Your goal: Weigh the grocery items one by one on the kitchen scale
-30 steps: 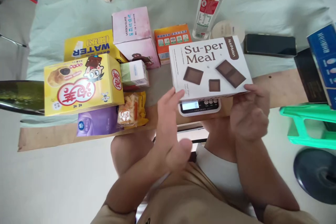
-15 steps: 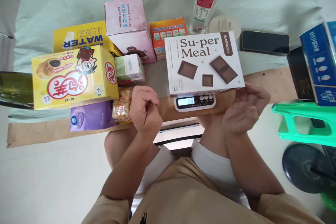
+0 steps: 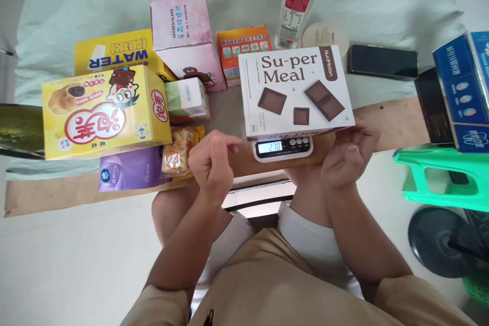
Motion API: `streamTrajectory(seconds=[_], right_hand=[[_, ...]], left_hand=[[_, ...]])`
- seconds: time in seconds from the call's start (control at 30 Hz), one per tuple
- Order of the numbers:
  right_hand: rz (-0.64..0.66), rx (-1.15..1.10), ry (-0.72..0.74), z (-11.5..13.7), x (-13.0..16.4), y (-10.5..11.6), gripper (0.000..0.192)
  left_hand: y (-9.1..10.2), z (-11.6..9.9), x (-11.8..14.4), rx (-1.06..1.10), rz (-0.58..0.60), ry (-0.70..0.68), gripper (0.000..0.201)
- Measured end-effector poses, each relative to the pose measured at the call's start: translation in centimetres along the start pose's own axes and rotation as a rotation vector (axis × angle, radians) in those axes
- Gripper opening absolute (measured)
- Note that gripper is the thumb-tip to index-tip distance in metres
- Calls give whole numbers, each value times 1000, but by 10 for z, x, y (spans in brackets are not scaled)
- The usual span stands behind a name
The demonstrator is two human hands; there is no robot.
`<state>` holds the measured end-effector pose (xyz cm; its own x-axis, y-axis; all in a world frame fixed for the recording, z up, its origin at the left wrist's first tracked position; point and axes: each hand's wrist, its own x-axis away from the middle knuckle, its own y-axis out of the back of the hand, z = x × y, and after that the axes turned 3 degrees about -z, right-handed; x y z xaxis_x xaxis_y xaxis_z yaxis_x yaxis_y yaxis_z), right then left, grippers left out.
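A white Su-per Meal box (image 3: 282,104) with chocolate pieces printed on it rests on a small kitchen scale (image 3: 283,155). The box covers most of the scale; only its front strip shows, with a lit display that looks like 270 or 278. My left hand (image 3: 214,160) hovers left of the scale, holding nothing. Its index finger points toward the display and the other fingers are curled in. At the box's lower right corner is my right hand (image 3: 346,158), palm up with loosely bent fingers. Some fingertips are hidden by the box edge, so contact is unclear.
Left are a yellow snack box (image 3: 103,112), a purple tissue pack (image 3: 130,168), a wrapped snack (image 3: 178,153) and a pink box (image 3: 187,41). Behind stand an orange box (image 3: 244,51) and a clear bottle (image 3: 300,2). Rightward lie a phone (image 3: 383,61), blue box (image 3: 456,97) and green stool (image 3: 439,175).
The scale's reading has risen from about 20 to about 270. My left index finger has stretched out toward the display. My right hand's fingers have curled in a little.
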<state>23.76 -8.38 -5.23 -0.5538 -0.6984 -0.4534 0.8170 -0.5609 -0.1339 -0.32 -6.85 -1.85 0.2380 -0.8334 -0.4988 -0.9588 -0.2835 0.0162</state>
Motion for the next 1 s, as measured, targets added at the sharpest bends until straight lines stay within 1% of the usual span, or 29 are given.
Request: streamTrajectory(seconds=[0.07,0.1,0.13,0.2,0.23,0.3,0.37,0.43,0.5,0.57,0.63,0.7,0.77,0.83,0.9,1.0], right_hand=[[49,11,-19,1,0,0,39],[85,12,-45,2,1,0,44],[126,5,-86,2,0,0,50],[189,-28,-176,2,-1,-1,61],[216,-41,-209,2,-2,-1,64],[235,-49,-232,3,-6,-3,66],[216,-48,-229,3,-9,-5,65],[155,-56,-208,2,-12,-6,63],[69,-62,-151,3,-14,-4,60],[-38,-64,-109,6,-15,1,55],[-168,-54,-133,12,-16,12,46],[-296,-38,-179,19,-18,28,43],[-389,-18,-204,25,-22,49,40],[-454,7,-217,27,-30,72,35],[-522,50,-247,25,-40,91,30],[-594,130,-283,14,-60,111,30]], left_hand=[[-2,6,3,2,-7,54,47],[-2,10,4,7,8,74,47],[-3,13,6,11,36,91,49],[-5,18,9,10,135,107,59],[-6,19,10,6,190,103,65],[-9,18,13,-12,275,59,74],[-13,14,16,-49,316,-19,79],[-16,10,21,-102,329,-111,82],[-19,6,26,-144,357,-178,84],[-24,3,33,-150,422,-228,88],[-29,0,39,-117,513,-258,92],[-36,-2,44,-58,611,-277,91],[-42,-4,46,3,671,-289,86],[-46,-6,47,52,679,-287,82],[-47,-6,47,78,656,-270,77],[-45,-6,46,75,631,-252,71]])
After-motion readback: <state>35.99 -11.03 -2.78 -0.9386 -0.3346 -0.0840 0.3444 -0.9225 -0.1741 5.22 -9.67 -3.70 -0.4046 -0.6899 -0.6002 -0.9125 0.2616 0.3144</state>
